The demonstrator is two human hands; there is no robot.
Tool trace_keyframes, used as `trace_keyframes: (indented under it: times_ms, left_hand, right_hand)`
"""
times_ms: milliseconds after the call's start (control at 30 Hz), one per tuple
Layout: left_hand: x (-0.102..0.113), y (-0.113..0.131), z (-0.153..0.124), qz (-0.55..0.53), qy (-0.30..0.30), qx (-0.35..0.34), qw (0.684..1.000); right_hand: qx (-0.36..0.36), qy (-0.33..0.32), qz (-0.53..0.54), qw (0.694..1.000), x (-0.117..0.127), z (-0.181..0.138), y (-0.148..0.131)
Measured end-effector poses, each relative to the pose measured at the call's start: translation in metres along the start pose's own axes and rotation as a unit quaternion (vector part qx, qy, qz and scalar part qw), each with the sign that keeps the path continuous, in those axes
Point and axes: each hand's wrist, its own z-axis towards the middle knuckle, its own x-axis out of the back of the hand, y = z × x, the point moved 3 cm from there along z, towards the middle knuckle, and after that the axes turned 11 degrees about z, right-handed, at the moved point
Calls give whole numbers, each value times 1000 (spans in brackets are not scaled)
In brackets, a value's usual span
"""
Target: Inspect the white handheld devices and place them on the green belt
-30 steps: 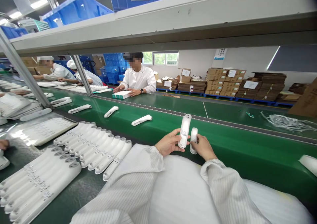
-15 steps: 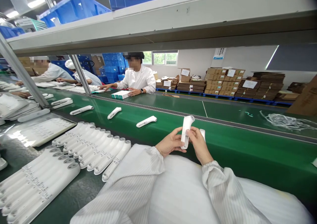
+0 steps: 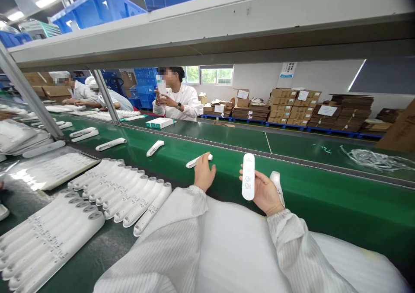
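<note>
My right hand point(image 3: 264, 192) holds a white thermometer point(image 3: 248, 176) upright, its flat face with two round marks turned to me. A second white piece point(image 3: 276, 181) sticks out behind the same hand. My left hand point(image 3: 204, 173) reaches over the green conveyor belt point(image 3: 324, 189), fingers closing on another white thermometer point(image 3: 198, 160) that lies flat there.
Rows of white shell halves point(image 3: 129, 191) lie on my left. More thermometers point(image 3: 154, 148) ride the belt. A person in white point(image 3: 177, 96) across the belt holds up a box; a boxed stack point(image 3: 159, 122) lies before them. A grey shelf point(image 3: 227, 29) hangs overhead.
My left hand let go of the thermometer and reached forward to the one on the belt. My right hand turned its thermometer face-on. The belt items drifted right.
</note>
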Motion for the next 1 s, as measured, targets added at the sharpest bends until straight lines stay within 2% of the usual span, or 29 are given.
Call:
trace_keyframes:
  times_ms: [67,133,167,233,300,433,600,700,767,833,900,933,1000]
  left_hand:
    - [3,-17,8,65,0,82,995]
    - [1,-30,12,101,-54,149,982]
    - [-1,-34,13,113,-86,159,977]
    - [-5,-35,12,130,-128,142,973]
    - [-8,-33,10,136,-134,122,974]
    - [-13,-30,8,110,-140,134,975]
    - [-16,-32,12,4,-176,163,971]
    - [-17,-26,7,-88,-207,166,960]
    - [-18,-16,0,-213,-234,178,932]
    - [-20,-4,-9,-388,-268,199,859]
    - [-20,11,-18,-528,-298,206,768]
    - [-19,18,-21,-562,-312,198,740]
    - [-17,29,-27,-595,-338,169,709]
  right_hand:
    - [1,-5,1,1000,0,-2,-1]
    - [-1,-7,4,1000,0,-2,-1]
    - [-5,-8,7,1000,0,-2,0]
    - [-12,-8,15,1000,0,-2,1]
    - [-14,-3,21,1000,0,-2,2]
    - [-7,11,11,1000,1,-2,2]
    - [12,25,-22,999,5,3,3]
    - [48,56,-84,994,12,8,4]
    - [82,87,-168,979,18,11,4]
    - [130,130,-277,943,25,14,1]
    - [180,179,-384,888,32,16,-4]
    - [199,196,-429,859,35,17,-7]
    - [219,219,-504,806,42,20,-12]
